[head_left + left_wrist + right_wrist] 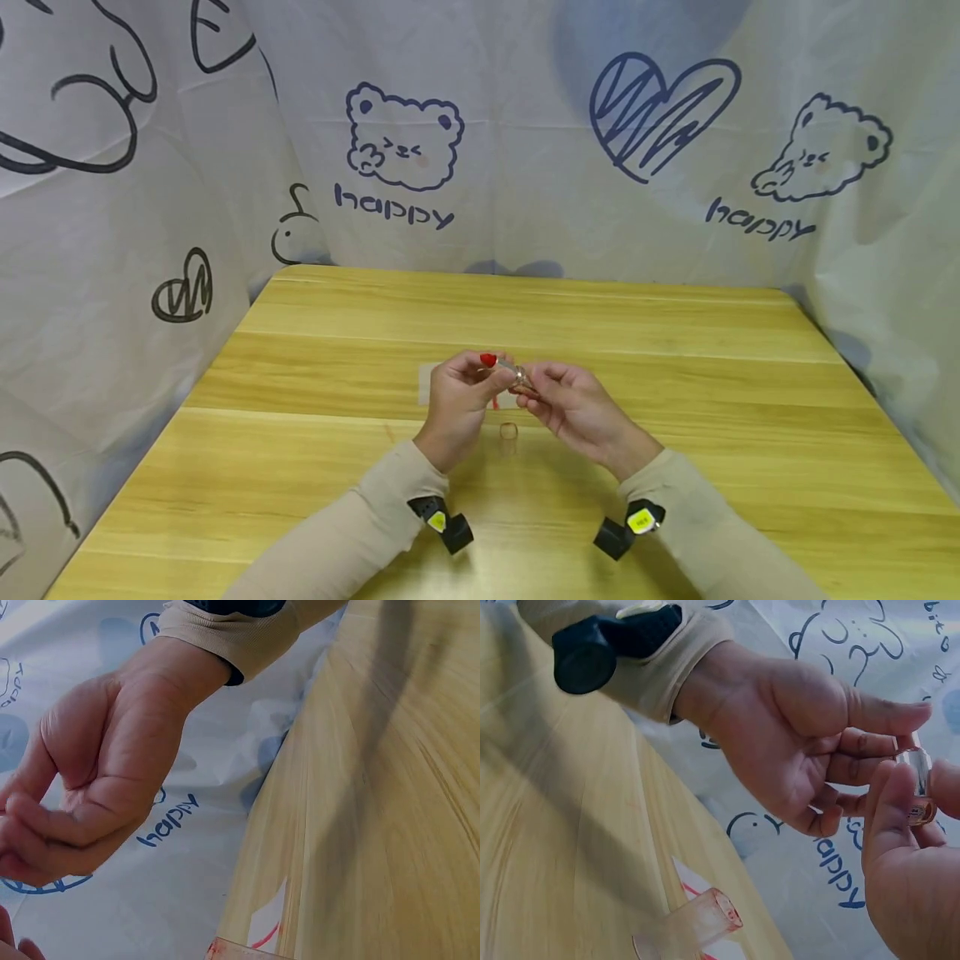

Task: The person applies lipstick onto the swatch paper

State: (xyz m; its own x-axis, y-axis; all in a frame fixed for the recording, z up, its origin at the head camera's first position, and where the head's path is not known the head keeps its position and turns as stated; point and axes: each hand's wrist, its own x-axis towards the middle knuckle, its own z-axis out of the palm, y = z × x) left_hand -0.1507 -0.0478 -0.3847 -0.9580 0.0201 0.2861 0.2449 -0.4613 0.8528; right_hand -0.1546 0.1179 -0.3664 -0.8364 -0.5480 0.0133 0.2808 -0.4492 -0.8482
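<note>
A lipstick (519,375) with a bared red tip and a shiny metallic body is held between both hands above the table. My left hand (459,404) pinches its middle with thumb and fingers, the red tip pointing up and left. At the opposite end, my right hand (585,410) pinches the base between thumb and fingers. The right wrist view shows part of the lipstick (921,811) between the fingertips. In the left wrist view the left hand (105,765) is seen, but the lipstick is out of frame.
A clear pinkish cap (508,437) stands on the wooden table (300,500) just below the hands. Behind it lies a pale sheet of paper (424,385) with a red mark, partly covered by the hands. A white curtain (525,167) with drawings encloses the table's back and sides.
</note>
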